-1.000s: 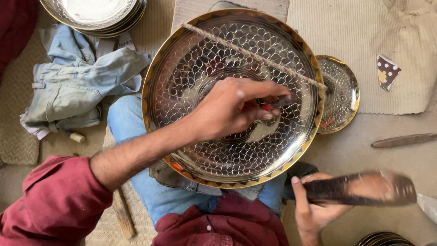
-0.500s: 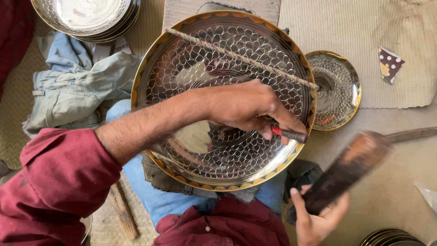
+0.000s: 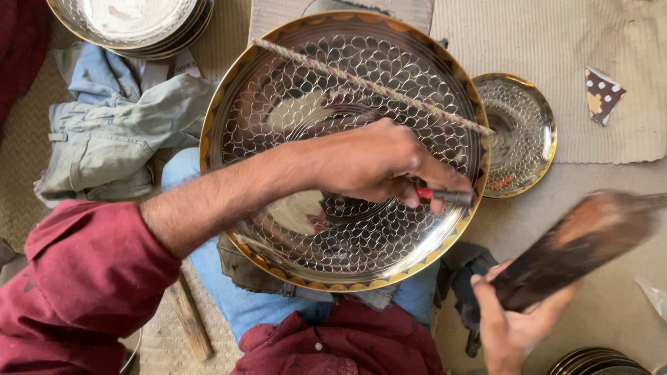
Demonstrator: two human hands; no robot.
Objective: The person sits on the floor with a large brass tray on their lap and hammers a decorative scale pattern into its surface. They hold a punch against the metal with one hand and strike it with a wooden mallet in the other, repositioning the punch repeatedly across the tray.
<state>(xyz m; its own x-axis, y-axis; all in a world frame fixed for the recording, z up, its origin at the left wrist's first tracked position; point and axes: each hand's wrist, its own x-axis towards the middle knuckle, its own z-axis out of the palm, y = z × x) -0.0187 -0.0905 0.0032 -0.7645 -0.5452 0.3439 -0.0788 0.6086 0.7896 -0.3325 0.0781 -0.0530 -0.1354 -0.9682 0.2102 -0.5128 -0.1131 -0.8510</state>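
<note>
**Mallet swung up beside the engraved plate**

Mallet [image 3: 577, 246] first: half a second ago it lay lower and more level in your right hand [image 3: 511, 326]; now its dark wooden head tilts up toward two o'clock, blurred with motion, well clear of the punch. Your fingers wrap fully round its lower end, a closed grip.

Your left hand [image 3: 368, 163] has barely shifted. It rests across the middle of the large plate [image 3: 278, 118], fingers pinched shut on a small punch [image 3: 445, 196] with a red band, whose tip sits near the rim at about four o'clock. So the tool is placed and the striker is raised, a stroke in mid-swing by the look of it.

The large plate lies on your lap, its scale pattern covering most of the surface, a twisted cord [image 3: 375, 87] stretched across its upper half. A smaller patterned plate [image 3: 521, 132] lies just beside it at three o'clock. At eleven o'clock sits a stack of plain plates [image 3: 132, 28], with crumpled grey-blue trousers [image 3: 111, 139] below them at nine o'clock.
</note>
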